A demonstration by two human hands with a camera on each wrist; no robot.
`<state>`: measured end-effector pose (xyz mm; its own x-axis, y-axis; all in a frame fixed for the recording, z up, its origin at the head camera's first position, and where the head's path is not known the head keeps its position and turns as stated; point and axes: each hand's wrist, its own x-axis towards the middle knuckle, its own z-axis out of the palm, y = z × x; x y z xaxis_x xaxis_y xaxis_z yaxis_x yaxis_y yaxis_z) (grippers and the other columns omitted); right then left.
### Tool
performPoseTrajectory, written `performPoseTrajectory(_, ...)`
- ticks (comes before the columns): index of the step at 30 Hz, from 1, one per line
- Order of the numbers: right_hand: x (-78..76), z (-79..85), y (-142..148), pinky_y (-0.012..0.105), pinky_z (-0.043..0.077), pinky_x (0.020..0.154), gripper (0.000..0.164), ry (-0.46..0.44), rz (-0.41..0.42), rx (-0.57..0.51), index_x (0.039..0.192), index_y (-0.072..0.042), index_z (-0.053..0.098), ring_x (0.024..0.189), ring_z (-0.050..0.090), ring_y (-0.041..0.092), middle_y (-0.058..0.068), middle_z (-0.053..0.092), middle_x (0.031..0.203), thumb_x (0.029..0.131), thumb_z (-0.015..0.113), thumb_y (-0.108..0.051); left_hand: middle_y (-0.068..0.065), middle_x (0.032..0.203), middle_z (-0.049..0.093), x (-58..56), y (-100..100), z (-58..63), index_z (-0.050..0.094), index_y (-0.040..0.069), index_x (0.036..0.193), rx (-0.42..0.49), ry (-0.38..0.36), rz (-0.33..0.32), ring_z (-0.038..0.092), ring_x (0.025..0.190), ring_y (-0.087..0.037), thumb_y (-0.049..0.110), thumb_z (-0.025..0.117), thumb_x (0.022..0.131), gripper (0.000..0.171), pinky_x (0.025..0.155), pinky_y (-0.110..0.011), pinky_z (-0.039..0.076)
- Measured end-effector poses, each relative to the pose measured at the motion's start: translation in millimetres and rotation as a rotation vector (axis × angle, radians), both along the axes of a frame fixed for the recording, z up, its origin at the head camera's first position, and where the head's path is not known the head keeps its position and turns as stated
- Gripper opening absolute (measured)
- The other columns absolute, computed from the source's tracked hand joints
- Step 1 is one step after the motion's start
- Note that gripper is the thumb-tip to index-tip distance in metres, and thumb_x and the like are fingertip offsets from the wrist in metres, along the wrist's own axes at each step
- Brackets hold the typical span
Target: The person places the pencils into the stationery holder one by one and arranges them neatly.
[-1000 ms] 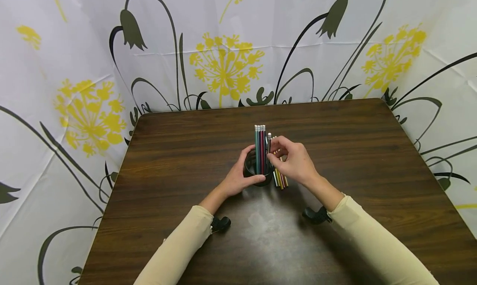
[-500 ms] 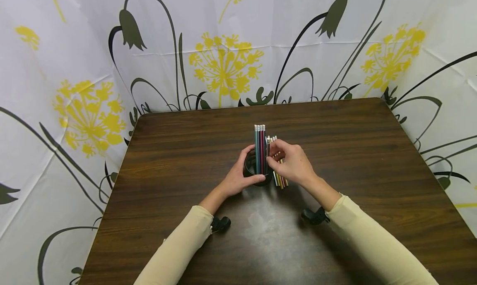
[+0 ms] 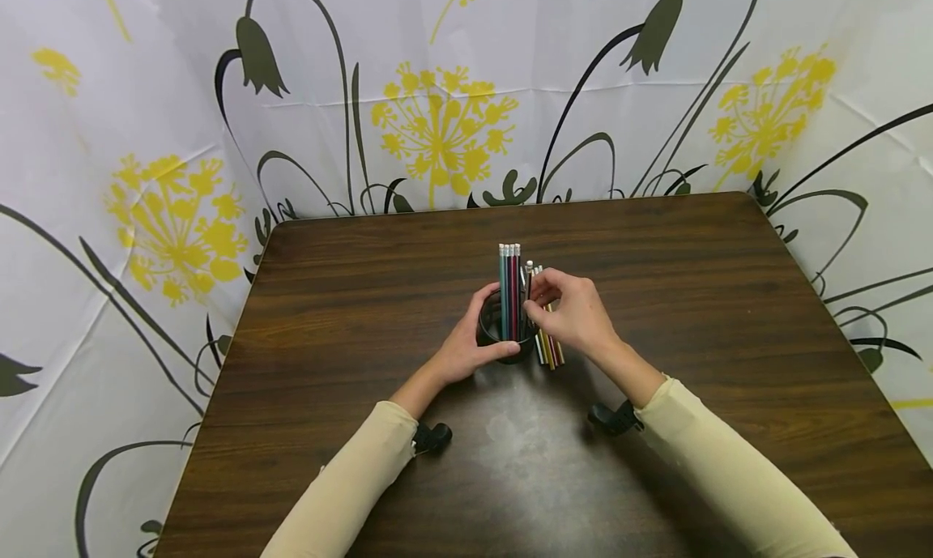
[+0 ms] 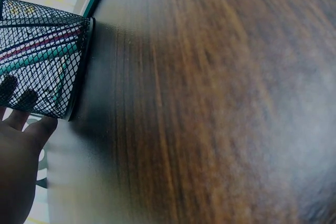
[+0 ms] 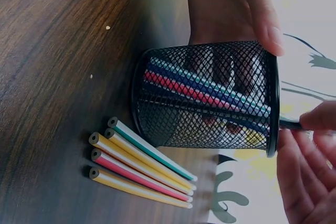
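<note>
A black wire-mesh pencil cup (image 5: 207, 98) stands upright on the table, and my left hand (image 3: 462, 343) grips it from the left, thumb across the near side by the rim. Several pencils (image 3: 509, 291) with white eraser ends lean upright inside it, teal, dark blue and red among them. Between thumb and fingers, my right hand (image 3: 579, 311) pinches a dark pencil (image 3: 528, 279) at the cup's right side. Through the mesh, that pencil's lower part reaches down into the cup. Only part of the left hand (image 4: 18, 156) shows in the left wrist view, below the cup.
Several loose pencils (image 5: 142, 166), yellow, red and green-white, lie side by side on the brown wood-grain table (image 3: 328, 315), just right of the cup. A white cloth (image 3: 306, 137) with flower prints hangs behind the table.
The dark pencil dipped lower with my right hand half a second ago, then rose slightly again. My left hand and the cup have stayed in place.
</note>
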<state>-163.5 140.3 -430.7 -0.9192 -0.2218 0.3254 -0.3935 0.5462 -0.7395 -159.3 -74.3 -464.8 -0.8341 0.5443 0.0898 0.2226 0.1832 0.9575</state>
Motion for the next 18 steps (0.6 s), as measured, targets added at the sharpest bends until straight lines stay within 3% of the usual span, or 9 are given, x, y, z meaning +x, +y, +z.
performPoseTrajectory(6,-3.1,-0.4,-1,0.033,0.051,0.063,0.015,-0.038,-0.078,0.006,0.091,-0.006,0.067,0.069,0.065,0.014,0.003,0.069,0.081,0.080,0.077,-0.008,-0.019,0.148,0.037,-0.1,0,-0.9,0.018,0.012,0.154,-0.002,0.004,0.000,0.036,0.135,-0.039,0.010,0.072,0.087,0.086,0.108,-0.060,0.025)
performPoseTrajectory(18,-11.4,0.2,-6,0.033,0.051,0.063,0.017,-0.089,-0.122,0.042,0.096,-0.004,0.070,0.068,0.064,0.015,0.004,0.070,0.083,0.082,0.077,-0.012,-0.018,0.146,0.040,-1.0,-1,-3.0,0.019,0.013,0.154,-0.003,0.017,0.003,0.040,0.131,-0.031,0.013,0.074,0.087,0.086,0.109,-0.057,0.027)
